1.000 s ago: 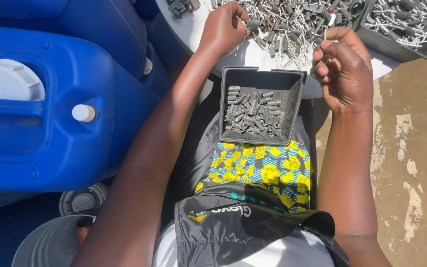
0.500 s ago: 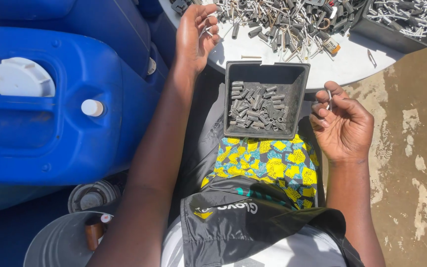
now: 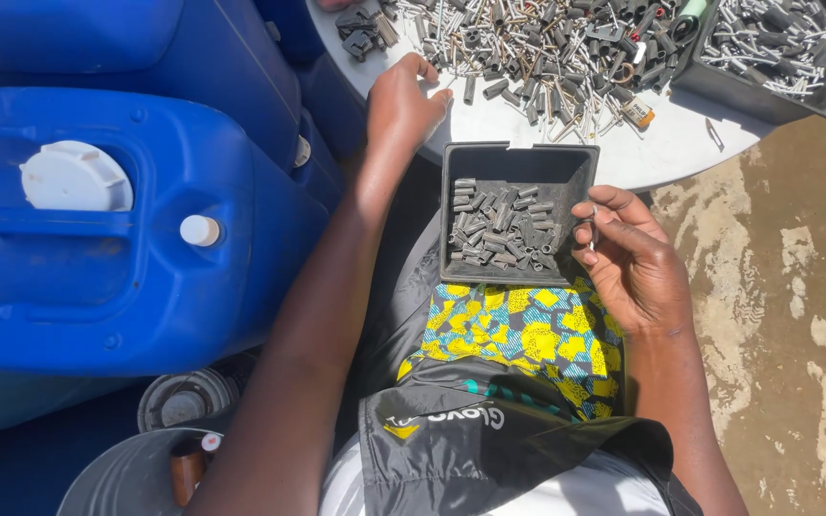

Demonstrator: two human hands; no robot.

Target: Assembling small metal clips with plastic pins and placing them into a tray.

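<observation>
**Hands sorting small metal parts over a lap tray**

A big blue jerrycan [image 3: 117, 229] with white caps fills the nine o'clock side. At twelve o'clock a round white worktop [image 3: 547, 143] carries a wide heap of loose metal pieces [image 3: 547, 43]; a dark bin [image 3: 767, 48] of more parts sits at its one o'clock edge. At the centre, a dark square tray [image 3: 513, 215] of short grey sleeves rests on the person's lap, just touching the worktop's rim. The left hand [image 3: 403, 105] lies at eleven o'clock of the tray, fingers curled on the worktop beside the heap; whether its grip holds anything I cannot tell. The right hand [image 3: 628, 258], at three o'clock of the tray, pinches a small thin metal piece [image 3: 593, 222] between fingertips.
</observation>
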